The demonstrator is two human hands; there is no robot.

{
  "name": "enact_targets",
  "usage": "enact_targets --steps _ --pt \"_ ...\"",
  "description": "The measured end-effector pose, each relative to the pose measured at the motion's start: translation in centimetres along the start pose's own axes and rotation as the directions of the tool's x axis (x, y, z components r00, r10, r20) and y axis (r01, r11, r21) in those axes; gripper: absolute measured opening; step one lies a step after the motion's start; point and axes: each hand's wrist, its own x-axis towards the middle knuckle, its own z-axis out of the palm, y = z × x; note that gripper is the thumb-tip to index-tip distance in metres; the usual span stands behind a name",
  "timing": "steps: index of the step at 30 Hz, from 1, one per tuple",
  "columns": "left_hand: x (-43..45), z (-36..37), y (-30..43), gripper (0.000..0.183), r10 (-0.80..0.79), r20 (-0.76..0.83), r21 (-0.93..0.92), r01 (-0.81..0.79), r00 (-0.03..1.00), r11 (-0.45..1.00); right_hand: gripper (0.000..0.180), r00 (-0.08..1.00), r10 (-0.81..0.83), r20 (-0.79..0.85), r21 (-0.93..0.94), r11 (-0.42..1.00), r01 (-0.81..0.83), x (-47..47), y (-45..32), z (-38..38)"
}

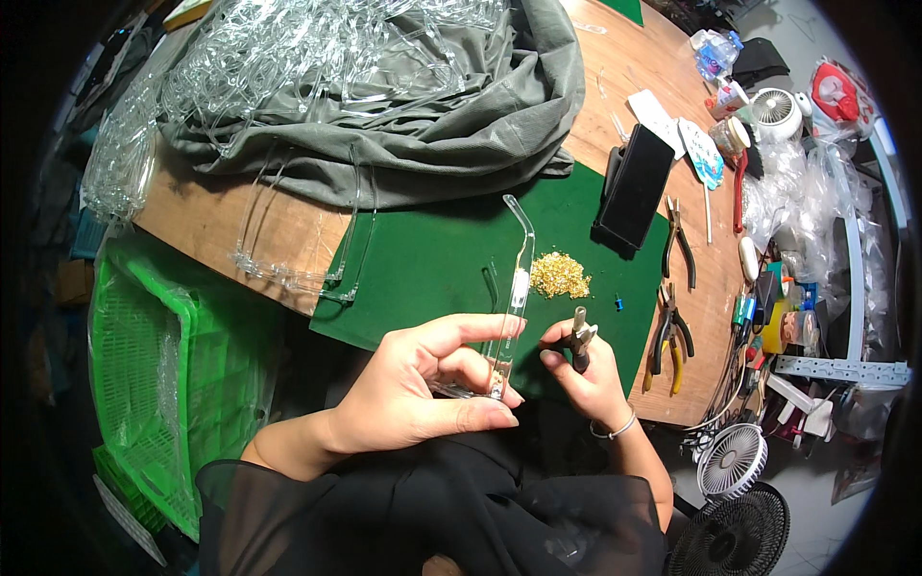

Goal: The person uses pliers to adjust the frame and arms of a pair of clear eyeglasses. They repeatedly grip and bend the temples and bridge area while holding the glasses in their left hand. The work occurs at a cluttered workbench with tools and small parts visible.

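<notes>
My left hand (418,392) grips a clear plastic eyeglass frame (495,363) near its hinge corner, and one temple (520,248) points up and away from me. The rest of that frame is mostly hidden behind my fingers. In my right hand (594,374), just to the right, is a pair of pliers (579,338) with the metal jaws upward; the fingers cover most of its handles. Beyond both hands, a small heap of tiny gold-coloured metal parts (560,275) lies on a green mat (425,252).
Many clear eyeglass frames (324,57) pile on a grey cloth (461,158); several lie at the wooden table's edge (209,216). Rightward are a black phone (637,189), a blue push pin (619,302), pliers (677,245) and more pliers (670,338). Green crates (187,360) stand left.
</notes>
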Motion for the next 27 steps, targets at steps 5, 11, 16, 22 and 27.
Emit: enact_targets --steps 5,11,16,22,27 --pt "0.4 -0.2 -0.3 0.063 0.055 0.039 0.025 -0.056 0.998 0.998 0.019 1.0 -0.028 0.008 -0.03 0.999 0.028 -0.2 0.1 0.0" --pt "0.5 -0.3 -0.5 0.063 0.062 0.036 0.023 -0.063 0.997 0.998 0.021 0.999 -0.032 0.007 0.003 0.999 0.032 -0.3 0.5 0.2" --pt "0.5 -0.3 -0.4 0.068 0.004 -0.002 0.027 -0.004 1.0 1.0 0.02 0.999 -0.046 -0.01 0.022 0.999 0.046 -0.4 0.5 0.0" --pt "0.9 0.2 -1.5 0.081 0.25 0.151 0.223 -0.279 0.956 0.934 0.017 0.999 -0.036 -0.034 0.025 0.999 0.037 -0.4 0.5 0.1" --pt "2.1 0.0 -4.2 0.076 0.569 0.203 0.439 -0.593 0.797 0.674 0.013 0.999 0.032 -0.032 0.011 0.999 -0.031 -1.0 -0.1 0.5"
